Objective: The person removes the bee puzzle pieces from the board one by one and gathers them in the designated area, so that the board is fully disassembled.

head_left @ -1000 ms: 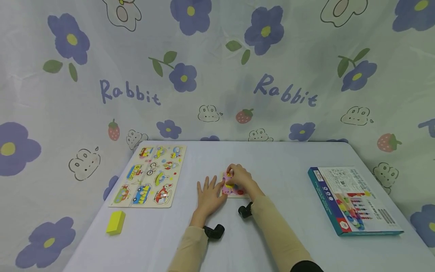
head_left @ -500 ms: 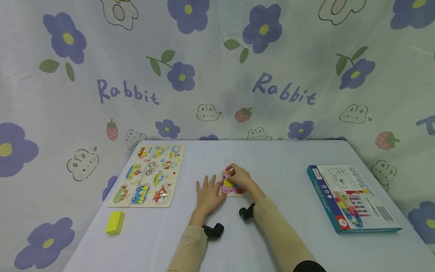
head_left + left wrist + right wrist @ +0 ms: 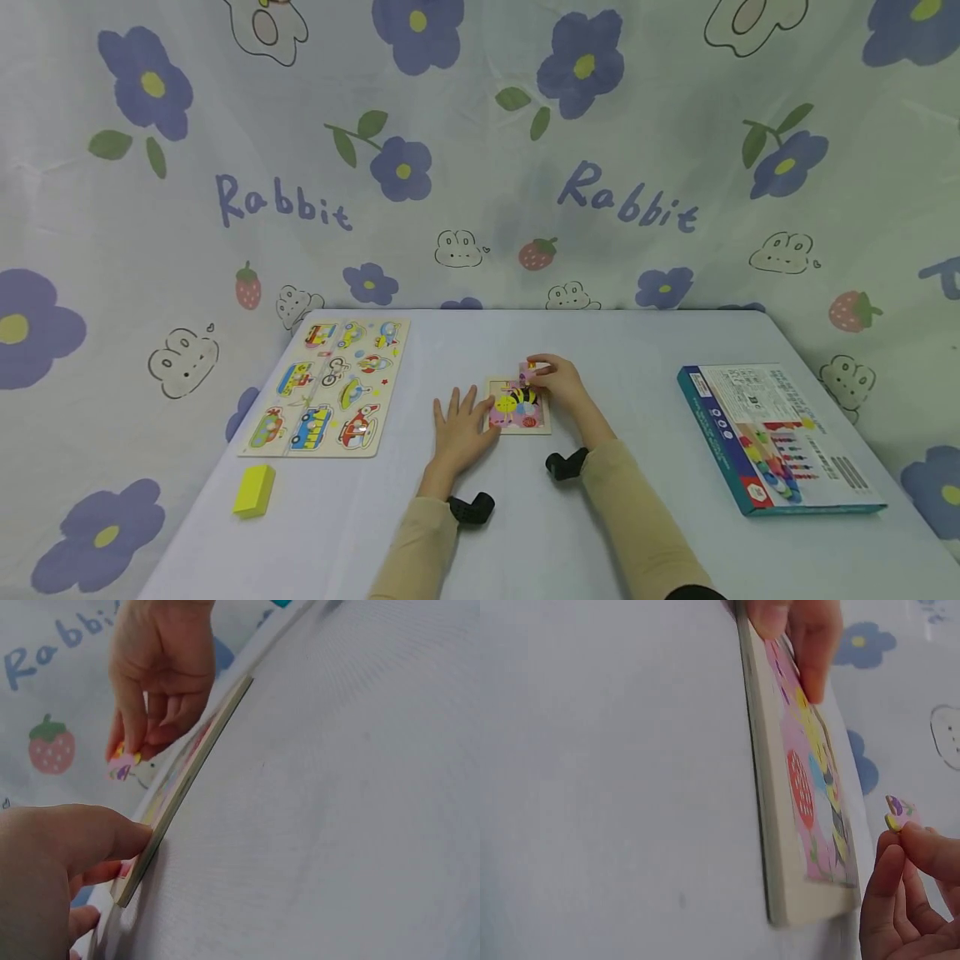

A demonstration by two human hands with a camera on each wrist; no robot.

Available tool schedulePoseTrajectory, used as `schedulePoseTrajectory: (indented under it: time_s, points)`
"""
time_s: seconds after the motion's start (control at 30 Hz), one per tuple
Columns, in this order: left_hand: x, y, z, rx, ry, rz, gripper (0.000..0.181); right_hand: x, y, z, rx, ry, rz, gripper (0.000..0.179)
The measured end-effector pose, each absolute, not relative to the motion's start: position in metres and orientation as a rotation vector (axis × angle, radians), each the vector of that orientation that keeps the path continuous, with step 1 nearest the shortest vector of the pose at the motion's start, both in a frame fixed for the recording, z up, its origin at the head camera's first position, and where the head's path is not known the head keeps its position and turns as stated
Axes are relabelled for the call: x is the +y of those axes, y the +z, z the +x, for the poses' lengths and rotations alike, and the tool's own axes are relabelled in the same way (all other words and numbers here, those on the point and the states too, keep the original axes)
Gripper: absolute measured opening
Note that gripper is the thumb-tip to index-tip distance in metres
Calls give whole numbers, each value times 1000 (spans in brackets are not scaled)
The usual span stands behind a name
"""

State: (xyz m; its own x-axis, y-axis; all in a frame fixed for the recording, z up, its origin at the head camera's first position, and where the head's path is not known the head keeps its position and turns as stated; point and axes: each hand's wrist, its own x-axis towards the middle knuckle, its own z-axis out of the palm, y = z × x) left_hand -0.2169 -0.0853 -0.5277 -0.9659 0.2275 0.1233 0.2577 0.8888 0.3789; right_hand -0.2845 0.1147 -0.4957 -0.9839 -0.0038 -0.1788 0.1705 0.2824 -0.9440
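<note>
Pink pc (image 3: 907,809) in R grip (image 3: 562,384) — nr puzzle (image 3: 810,904)

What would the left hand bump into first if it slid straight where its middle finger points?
Probably the flowery cloth. The left hand touches the bee puzzle, but the tabletop ahead looks free, though depth is unclear.

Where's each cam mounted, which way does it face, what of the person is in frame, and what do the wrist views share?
Head: worn on head, forward and down at table and backdrop; shows left hand, right hand, sleeves.
Left wrist: on that wrist, past left thumb to puzzle; right hand beyond.
Right wrist: on that wrist, across puzzle; right hand lower right, left fingers at top.
Wrist views share: puzzle, both hands, pinched piece, backdrop.
</note>
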Motion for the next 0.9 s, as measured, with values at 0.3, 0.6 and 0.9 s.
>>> schedulePoseTrajectory:
  time_s: [0.3, 0.6, 0.9]
  points:
    - [-85, -526, -216, -2974, -631, -385, 53, 140, -497, -280, 2294, -1894, 338, 38]
    - [-85, -525, -215, -2964, -644, -388, 53, 165, -498, -275, 2359, -1864, 432, 38]
    - [-86, -524, -215, -2964, -653, -392, 53, 173, -494, -267, 2364, -1876, 517, 30]
